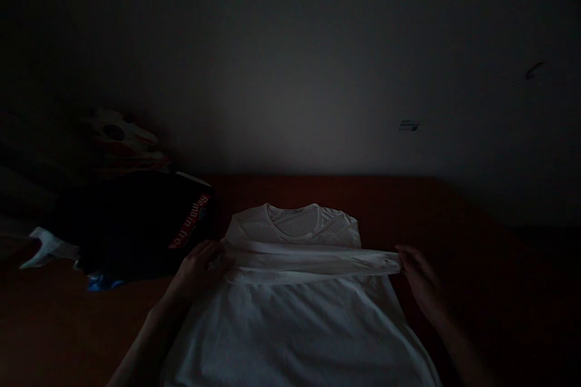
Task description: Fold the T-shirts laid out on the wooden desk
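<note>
A white long-sleeved shirt (290, 326) lies spread before me, its round neckline at the far end. One sleeve (313, 261) stretches crosswise over the chest, flattened into a band. At the left end of this band my left hand (204, 263) has its fingers bent against the cloth, gripping the shirt's edge; the fingertips are dim. My right hand (420, 272) pinches the sleeve's right end, which sticks out past the shirt's side. The lower part of the shirt runs out of view at the bottom.
The shirt rests on a reddish-brown wooden surface (408, 205) against a plain wall (290, 72). To the left is a heap of black cloth (131, 224) with red-backed lettering. Behind it stands a white and red object (124, 136), too dark to name. The room is very dim.
</note>
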### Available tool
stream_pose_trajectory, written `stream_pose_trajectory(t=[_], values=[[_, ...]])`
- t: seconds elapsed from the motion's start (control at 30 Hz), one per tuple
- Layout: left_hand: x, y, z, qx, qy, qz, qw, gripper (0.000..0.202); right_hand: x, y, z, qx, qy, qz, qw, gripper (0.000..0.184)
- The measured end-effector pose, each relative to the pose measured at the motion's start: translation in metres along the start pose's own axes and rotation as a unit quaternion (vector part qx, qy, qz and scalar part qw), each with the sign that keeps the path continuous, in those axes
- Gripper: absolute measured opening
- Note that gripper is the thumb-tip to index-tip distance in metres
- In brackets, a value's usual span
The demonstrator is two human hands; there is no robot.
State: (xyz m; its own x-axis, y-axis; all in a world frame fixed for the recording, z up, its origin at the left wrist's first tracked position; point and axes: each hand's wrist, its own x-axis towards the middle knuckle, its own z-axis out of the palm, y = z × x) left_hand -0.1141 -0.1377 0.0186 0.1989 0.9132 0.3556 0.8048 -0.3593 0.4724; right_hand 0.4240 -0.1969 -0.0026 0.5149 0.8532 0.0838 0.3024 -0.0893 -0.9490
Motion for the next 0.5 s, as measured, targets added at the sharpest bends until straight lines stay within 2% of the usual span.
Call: stream_pose_trajectory(t=[0.2, 0.27, 0.37, 0.5], values=[[0.0021, -0.0058, -0.001, 0.01, 0.003, -0.039, 0.999, 0.037, -0.0079, -0.0048, 0.0057, -0.05, -0.074, -0.018, 0.996, 0.056], [0.0028, -0.0068, -0.0029, 0.008, 0.0, -0.055, 0.998, 0.041, -0.009, -0.0043, 0.0068, -0.066, -0.081, -0.037, 0.994, 0.054], [0.0038, -0.0064, -0.0031, 0.012, 0.003, -0.103, 0.995, 0.043, -0.0072, -0.0013, 0.0066, -0.071, -0.064, -0.055, 0.994, 0.046], [0.0038, -0.0029, -0.0018, -0.019, 0.013, -0.16, 0.987, 0.04, -0.003, 0.0014, 0.0038, -0.055, -0.011, -0.047, 0.997, 0.044]])
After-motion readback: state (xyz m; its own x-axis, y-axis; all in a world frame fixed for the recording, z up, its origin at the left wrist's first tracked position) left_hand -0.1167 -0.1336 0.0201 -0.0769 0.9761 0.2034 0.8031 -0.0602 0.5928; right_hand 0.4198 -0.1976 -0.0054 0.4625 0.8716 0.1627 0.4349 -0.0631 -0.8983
